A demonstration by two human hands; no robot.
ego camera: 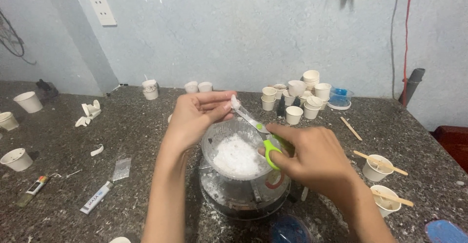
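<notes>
Nearest my lens, a blue lid [288,229] sits at the bottom edge, just below the dark pot [243,196] on a speckled stone counter [146,140].

Far left, three white paper cups [17,159] stand apart, with a lighter [33,188] and a small white tube [96,197] lying near them beside a scrap of clear plastic [121,169].

At centre, my left hand [195,116] reaches over the clear plastic bowl [234,150] of white flakes [237,156], which rests on top of the pot. Thumb and fingers are pinched closed on a small white piece [234,101] held just above the bowl's far rim.

My right hand [312,157] is closed through the green handles of the scissors [265,138], fingers curled tight in the loops. The blades point up and left, their tips meeting the white piece in my left hand; how far apart the blades are I cannot tell.

Behind, a cluster of small white cups [300,99] crowds near the wall beside a blue-lidded tub [340,97]. At right, two cups [376,167] each hold a wooden stick [380,162], and another stick [351,128] lies loose on the counter.
</notes>
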